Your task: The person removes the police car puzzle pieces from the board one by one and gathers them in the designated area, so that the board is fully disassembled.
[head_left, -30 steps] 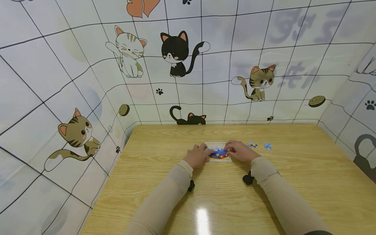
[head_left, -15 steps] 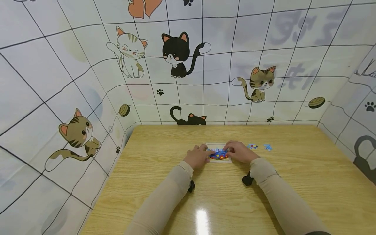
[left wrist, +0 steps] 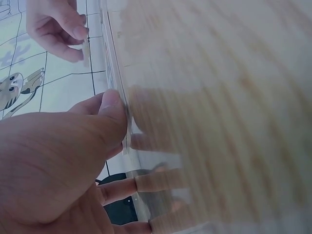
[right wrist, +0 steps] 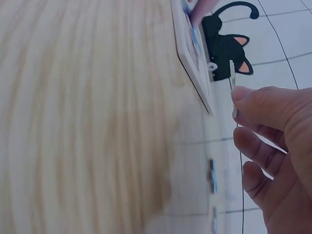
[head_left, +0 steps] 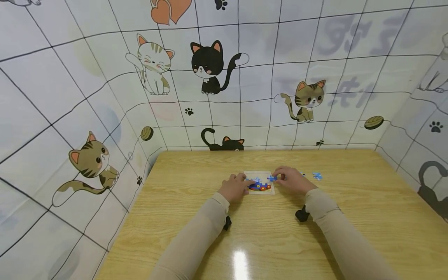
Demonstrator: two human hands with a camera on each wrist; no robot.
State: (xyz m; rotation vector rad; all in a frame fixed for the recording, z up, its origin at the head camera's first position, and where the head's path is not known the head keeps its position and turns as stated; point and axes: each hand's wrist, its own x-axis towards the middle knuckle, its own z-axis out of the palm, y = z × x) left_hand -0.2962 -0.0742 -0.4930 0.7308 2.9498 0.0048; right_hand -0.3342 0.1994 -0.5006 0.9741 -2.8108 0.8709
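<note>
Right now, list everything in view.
Puzzle board: one, pale with blue picture, on table
Held piece: one, blue, by board's right edge
Loose pieces: two, mostly blue, right of board
Table: one, light brown, centre
Walls: three, whitish, around table
Cat drawings: several, mixed, walls
Hearts: two, orange, back wall
Yarn balls: two, olive, walls
Paw prints: several, black, walls
Wrist gadgets: two, black, wrists
Sleeves: two, beige, arms
Left hand: one, board's left side
Right hand: one, pinching piece

Pale gridded walls [head_left: 259,112] printed with cartoon cats [head_left: 208,58] meet a wood-grain table [head_left: 266,233] bearing 1 bright reflection [head_left: 240,264]
</note>
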